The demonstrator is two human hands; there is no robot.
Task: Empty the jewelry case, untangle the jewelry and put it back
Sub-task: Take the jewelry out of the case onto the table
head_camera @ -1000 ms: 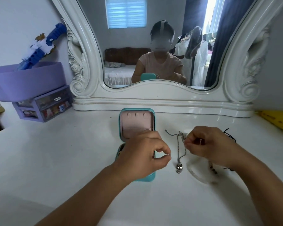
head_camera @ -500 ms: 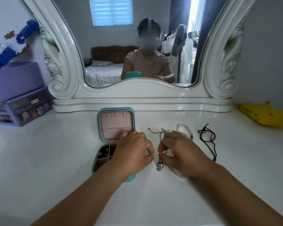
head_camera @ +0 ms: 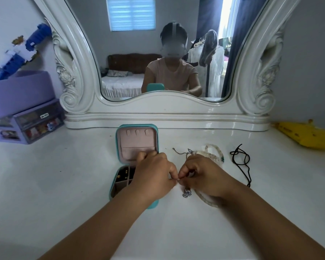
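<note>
A teal jewelry case stands open on the white vanity top, pink lid upright, small pieces in its compartments. My left hand hovers over the case's right half. My right hand is just right of it. Both pinch a thin silver chain where their fingertips meet. The chain's silver pendant rests on the table below the fingertips, and its far end trails behind my right hand. A clear beaded strand lies partly under my right hand. A black cord sits further right.
The big white mirror base runs along the back. A purple drawer box with a purple tub on top stands at the left. A yellow object lies at the back right.
My two hands have come together, from apart to fingertips touching on the chain. The camera view swung to the right and back towards the left.
</note>
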